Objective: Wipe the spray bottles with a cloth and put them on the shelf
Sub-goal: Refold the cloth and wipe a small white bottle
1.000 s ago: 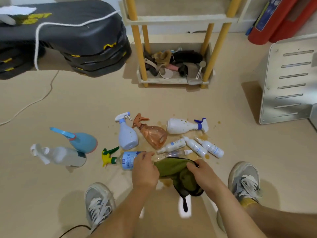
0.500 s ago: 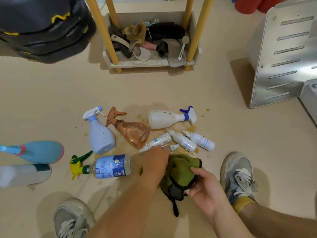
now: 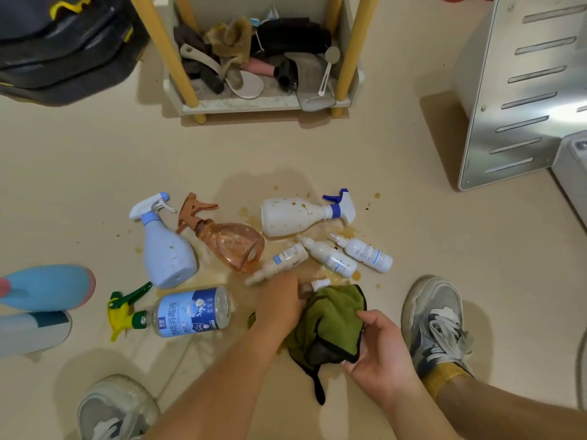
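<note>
Nearest the body, holding the green cloth [image 3: 330, 319] by its black-trimmed lower edge, pinched between thumb and fingers of the right hand [image 3: 378, 354], palm turned up. Just beyond, covering a small clear bottle [image 3: 314, 284] with the left hand [image 3: 279, 308]. Fingers hidden under the back of the hand, so impossible to tell whether gripping or only resting on it. Only the white cap end visible, touching the upper edge of the cloth.

To do this step well, probably better to lift the small bottle off the floor [image 3: 95, 173] first, then wrap the cloth around it and turn it inside, not rub one side only. Wipe under the cap too. Use a dry part of the cloth, away from the brown spill [image 3: 349, 230].

Further out, spread on the floor: the labelled bottle [image 3: 190, 312] with green and yellow trigger, three small white bottles [image 3: 330, 257], the lilac bottle [image 3: 165, 252], the orange bottle [image 3: 232, 246], the white bottle [image 3: 292, 215] spotted with brown drops. Expect slippery surfaces there; take with a firm grip.

Farthest, the shelf [image 3: 266, 104], bottom tier crowded with rags and brushes [image 3: 228, 36]. Look for place probably on a higher tier, not visible here.
</note>
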